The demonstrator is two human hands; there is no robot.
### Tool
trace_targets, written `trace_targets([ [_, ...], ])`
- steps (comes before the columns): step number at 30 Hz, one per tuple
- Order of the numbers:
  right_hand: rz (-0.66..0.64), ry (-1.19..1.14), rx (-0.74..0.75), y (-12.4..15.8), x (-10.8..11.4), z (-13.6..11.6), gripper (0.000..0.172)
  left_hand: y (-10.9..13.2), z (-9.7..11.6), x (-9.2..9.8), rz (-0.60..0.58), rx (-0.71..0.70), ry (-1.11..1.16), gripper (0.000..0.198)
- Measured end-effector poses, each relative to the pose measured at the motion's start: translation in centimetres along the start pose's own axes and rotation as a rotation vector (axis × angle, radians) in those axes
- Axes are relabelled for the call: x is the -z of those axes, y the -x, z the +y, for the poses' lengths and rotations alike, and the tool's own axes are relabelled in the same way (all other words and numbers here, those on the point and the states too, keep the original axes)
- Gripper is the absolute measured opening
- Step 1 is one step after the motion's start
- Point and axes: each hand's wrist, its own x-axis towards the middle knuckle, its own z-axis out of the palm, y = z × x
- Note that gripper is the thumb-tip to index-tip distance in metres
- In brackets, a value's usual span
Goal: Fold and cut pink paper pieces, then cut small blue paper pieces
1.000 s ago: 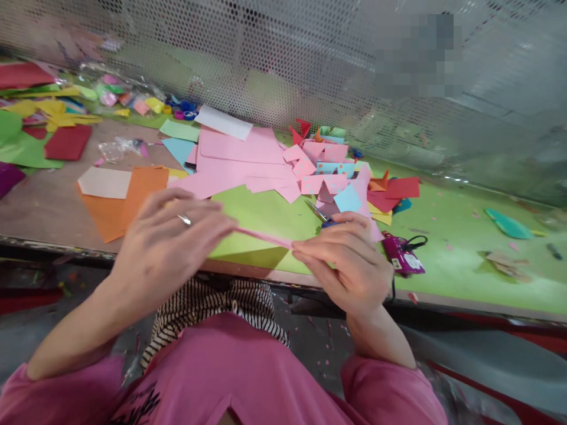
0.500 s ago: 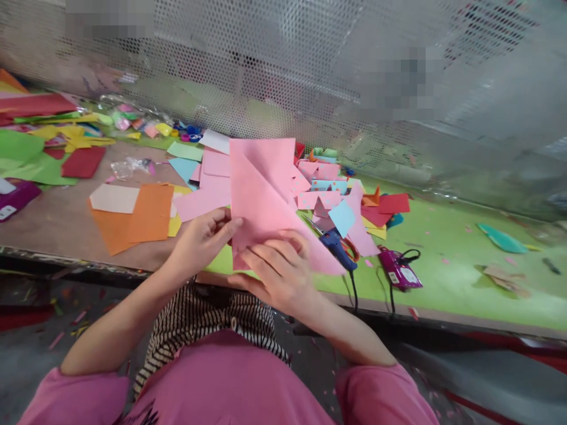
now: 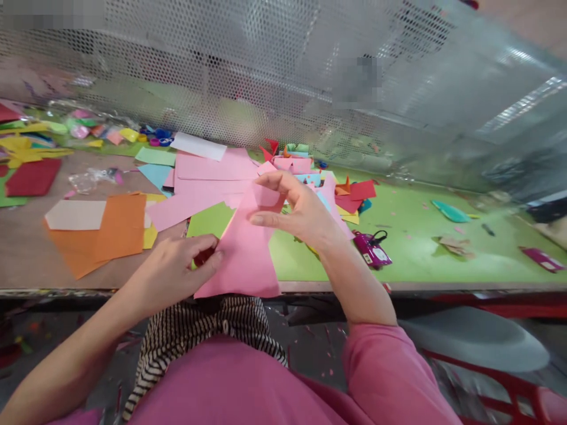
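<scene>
A folded pink paper sheet (image 3: 248, 254) lies over the table's near edge, held by both my hands. My left hand (image 3: 177, 268) pinches its lower left edge with fingers closed. My right hand (image 3: 296, 209) grips the sheet's upper corner between thumb and fingers. A green sheet (image 3: 210, 219) shows just behind the pink one. Further back lies a heap of pink sheets (image 3: 208, 171) and small dotted pink and blue pieces (image 3: 305, 171).
Orange paper (image 3: 110, 227) and a white sheet (image 3: 73, 213) lie at the left. A magenta tool with a black cord (image 3: 371, 248) rests on the green mat (image 3: 420, 248) at the right. A perforated metal screen (image 3: 266, 71) stands behind the table. Red and yellow papers lie far left.
The pink sheet went from edge-on between both hands to flat and folded. My right hand has risen to its upper corner; my left hand moved to its lower left edge. The camera view shifted right.
</scene>
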Motion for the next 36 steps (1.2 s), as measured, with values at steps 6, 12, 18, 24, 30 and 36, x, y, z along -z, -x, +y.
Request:
trace_targets([
  [6, -0.121, -0.134, 0.027, -1.0, 1.1, -2.6, 0.037, -1.2, 1.2, 1.8, 0.071, -0.046, 0.026, 0.033],
  [12, -0.138, -0.199, 0.028, -1.0, 0.4, -3.0, 0.04, -2.2, 2.1, 2.6, 0.194, -0.044, 0.066, 0.031],
  [18, -0.144, -0.1, 0.135, -1.0, 0.5, -3.8, 0.035, -1.9, 2.2, 3.4, 0.238, -0.114, -0.008, 0.029],
  [24, -0.162, -0.157, 0.132, -0.9, 0.0, -4.0, 0.032, -1.9, 2.7, 3.3, 0.213, -0.063, -0.083, 0.027],
  [30, -0.13, -0.097, 0.129, -0.3, -0.4, -3.8, 0.033, -2.2, 3.2, 3.3, 0.252, -0.079, -0.09, 0.024],
  [36, -0.073, -0.025, 0.168, 1.2, 0.1, -5.4, 0.027, -2.3, 4.5, 4.3, 0.179, -0.173, -0.069, 0.025],
])
